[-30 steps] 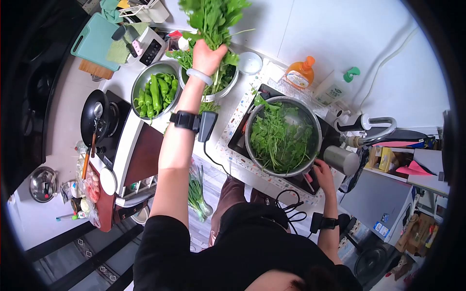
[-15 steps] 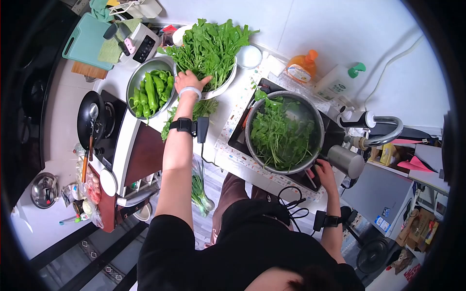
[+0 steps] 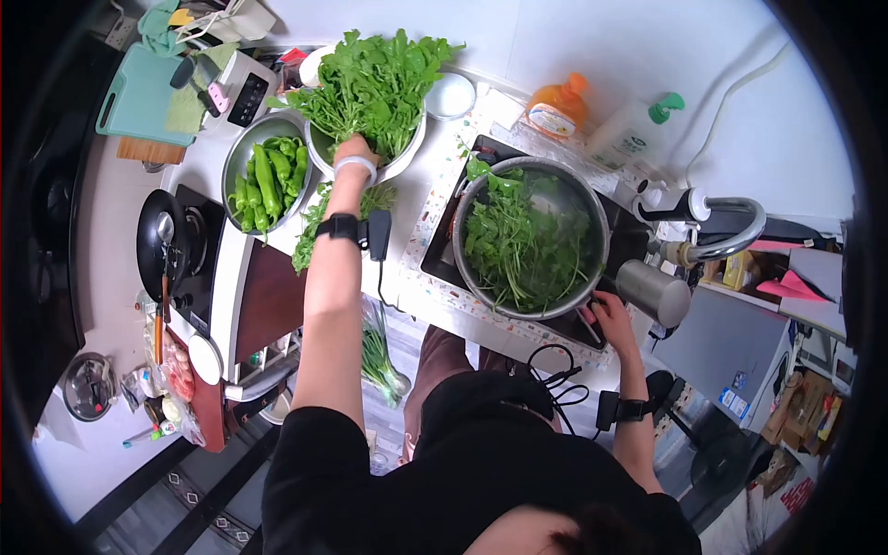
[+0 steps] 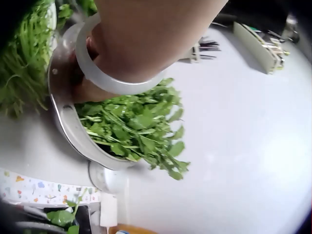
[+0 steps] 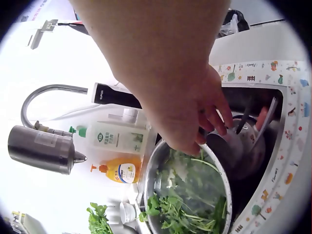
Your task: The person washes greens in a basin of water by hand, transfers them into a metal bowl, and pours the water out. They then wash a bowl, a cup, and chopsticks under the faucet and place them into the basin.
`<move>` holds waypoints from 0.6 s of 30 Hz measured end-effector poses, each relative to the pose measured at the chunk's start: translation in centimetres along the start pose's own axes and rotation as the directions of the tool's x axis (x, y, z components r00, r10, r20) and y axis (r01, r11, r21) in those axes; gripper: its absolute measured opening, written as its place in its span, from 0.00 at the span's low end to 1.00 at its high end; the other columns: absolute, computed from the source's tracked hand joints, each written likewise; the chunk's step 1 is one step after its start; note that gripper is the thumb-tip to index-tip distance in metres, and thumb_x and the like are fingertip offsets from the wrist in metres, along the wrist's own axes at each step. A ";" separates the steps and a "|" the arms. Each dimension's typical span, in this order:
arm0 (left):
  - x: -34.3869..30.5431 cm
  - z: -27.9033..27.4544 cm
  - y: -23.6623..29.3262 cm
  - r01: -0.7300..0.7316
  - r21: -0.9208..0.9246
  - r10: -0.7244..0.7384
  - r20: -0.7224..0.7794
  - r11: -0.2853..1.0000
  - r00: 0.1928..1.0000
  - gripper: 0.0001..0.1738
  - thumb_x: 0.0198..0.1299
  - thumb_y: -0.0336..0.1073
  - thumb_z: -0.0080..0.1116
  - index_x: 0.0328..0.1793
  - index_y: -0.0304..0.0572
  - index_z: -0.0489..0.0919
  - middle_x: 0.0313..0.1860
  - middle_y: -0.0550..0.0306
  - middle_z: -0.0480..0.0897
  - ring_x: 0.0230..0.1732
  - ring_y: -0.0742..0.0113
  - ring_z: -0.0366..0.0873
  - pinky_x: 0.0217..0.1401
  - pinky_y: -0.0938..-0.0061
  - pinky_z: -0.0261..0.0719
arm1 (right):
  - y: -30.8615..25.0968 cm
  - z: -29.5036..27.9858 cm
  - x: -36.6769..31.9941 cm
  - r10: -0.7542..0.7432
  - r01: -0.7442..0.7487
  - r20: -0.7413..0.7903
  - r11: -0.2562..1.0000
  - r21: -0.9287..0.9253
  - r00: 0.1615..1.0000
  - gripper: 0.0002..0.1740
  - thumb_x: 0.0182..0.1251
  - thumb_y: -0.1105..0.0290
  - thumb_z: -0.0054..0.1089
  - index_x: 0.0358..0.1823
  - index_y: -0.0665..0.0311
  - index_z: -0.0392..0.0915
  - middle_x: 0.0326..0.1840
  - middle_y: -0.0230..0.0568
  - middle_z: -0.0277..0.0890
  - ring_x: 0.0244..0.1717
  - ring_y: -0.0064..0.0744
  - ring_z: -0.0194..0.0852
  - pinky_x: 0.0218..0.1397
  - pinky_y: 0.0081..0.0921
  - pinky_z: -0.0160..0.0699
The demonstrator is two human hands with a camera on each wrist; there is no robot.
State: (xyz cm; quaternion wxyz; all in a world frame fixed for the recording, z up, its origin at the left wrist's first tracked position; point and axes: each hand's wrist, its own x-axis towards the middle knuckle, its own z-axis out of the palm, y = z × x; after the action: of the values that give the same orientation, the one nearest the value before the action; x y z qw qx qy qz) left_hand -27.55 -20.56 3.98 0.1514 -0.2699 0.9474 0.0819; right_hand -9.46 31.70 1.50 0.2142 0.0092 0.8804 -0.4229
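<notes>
My left hand (image 3: 356,155) reaches in over the near side of a white-rimmed basin (image 3: 415,148) heaped with leafy greens (image 3: 379,88); its fingertips are hidden. In the left wrist view, the greens (image 4: 139,122) lean out past the basin's rim (image 4: 73,139). My right hand (image 3: 613,321) is at the lower right rim of a steel pot (image 3: 603,264) holding wet greens (image 3: 518,250). The right wrist view shows that hand (image 5: 180,107) with loosely bent fingers (image 5: 217,117) beside the pot's rim (image 5: 225,180), above a pale bowl in the sink.
A steel bowl (image 3: 231,176) of green peppers (image 3: 265,180) stands left of the basin, with loose greens (image 3: 310,231) below. Orange (image 3: 557,109) and white (image 3: 629,134) bottles stand behind the sink. The faucet (image 3: 740,236) is right of the pot; a wok (image 3: 153,240) is at left.
The greens my left hand held up over the basin a second ago now lie in it. That hand has come down to the basin's near side. My right hand stays by the pot.
</notes>
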 end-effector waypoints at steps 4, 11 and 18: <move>-5.0 -3.2 2.3 -0.070 0.221 0.122 -0.231 0.973 0.965 0.10 0.51 0.32 0.49 0.40 0.42 0.76 0.39 0.47 0.78 0.40 0.51 0.78 0.40 0.61 0.78 | -0.6 -0.5 -0.3 0.060 -0.060 0.005 0.994 0.088 0.998 0.18 0.63 0.69 0.47 0.53 0.69 0.67 0.29 0.39 0.75 0.27 0.19 0.70 0.33 0.19 0.69; -5.7 6.9 9.8 -0.826 0.145 0.819 -0.308 0.544 0.485 0.21 0.49 0.29 0.49 0.53 0.49 0.73 0.48 0.53 0.74 0.51 0.55 0.70 0.54 0.63 0.66 | 0.6 1.3 2.6 -0.136 0.121 -0.111 0.983 -0.135 0.984 0.20 0.61 0.63 0.50 0.52 0.66 0.69 0.41 0.47 0.73 0.43 0.44 0.70 0.51 0.33 0.66; -6.5 9.5 11.6 -0.721 0.317 0.785 -0.174 0.616 0.595 0.13 0.52 0.30 0.44 0.44 0.48 0.75 0.39 0.56 0.77 0.45 0.57 0.73 0.50 0.63 0.67 | -0.2 6.9 9.9 0.093 -0.094 -0.011 0.976 -0.196 0.996 0.44 0.52 0.48 0.58 0.61 0.75 0.55 0.59 0.60 0.59 0.61 0.51 0.58 0.63 0.34 0.56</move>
State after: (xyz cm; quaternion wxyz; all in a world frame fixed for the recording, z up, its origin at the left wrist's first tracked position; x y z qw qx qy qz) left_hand -26.22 -5.37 -1.96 -0.0132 0.1670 0.9859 -0.0050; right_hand -15.94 24.74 -5.93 0.2328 0.0298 0.9166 -0.3236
